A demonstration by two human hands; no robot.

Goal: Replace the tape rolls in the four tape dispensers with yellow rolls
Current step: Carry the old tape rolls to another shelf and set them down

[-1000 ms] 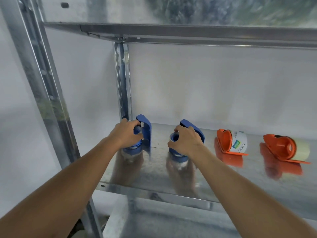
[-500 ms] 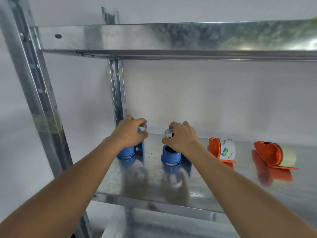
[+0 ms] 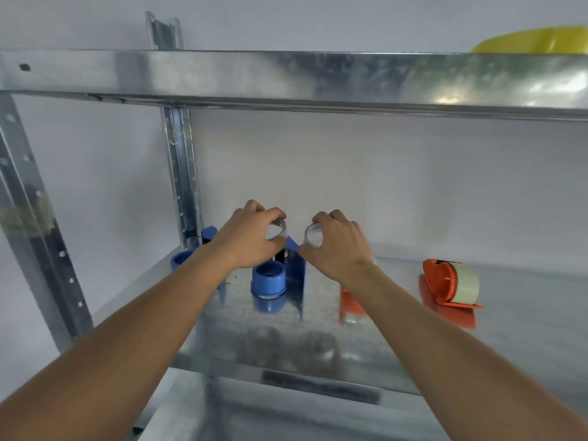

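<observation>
My left hand (image 3: 251,238) grips a thin, nearly used-up tape ring (image 3: 277,231), lifted above the shelf. My right hand (image 3: 337,246) grips a second such ring (image 3: 312,238). Below them two blue dispensers stand on the metal shelf (image 3: 397,354) with bare blue hubs: one (image 3: 269,278) in the middle, the other (image 3: 183,257) at the far left, partly behind my left forearm. An orange dispenser (image 3: 445,286) with a pale roll lies to the right. Another orange dispenser (image 3: 350,305) is mostly hidden by my right forearm. Yellow rolls (image 3: 534,43) sit on the upper shelf at top right.
The upper shelf beam (image 3: 286,79) runs across the view just above my hands. Perforated steel uprights stand at the left (image 3: 28,224) and at the back left (image 3: 179,160). A white wall closes the back.
Both hands have lifted the thin rings up off the blue hubs and drawn them toward me. The view has tilted upward, bringing the yellow rolls on the upper shelf into sight.
</observation>
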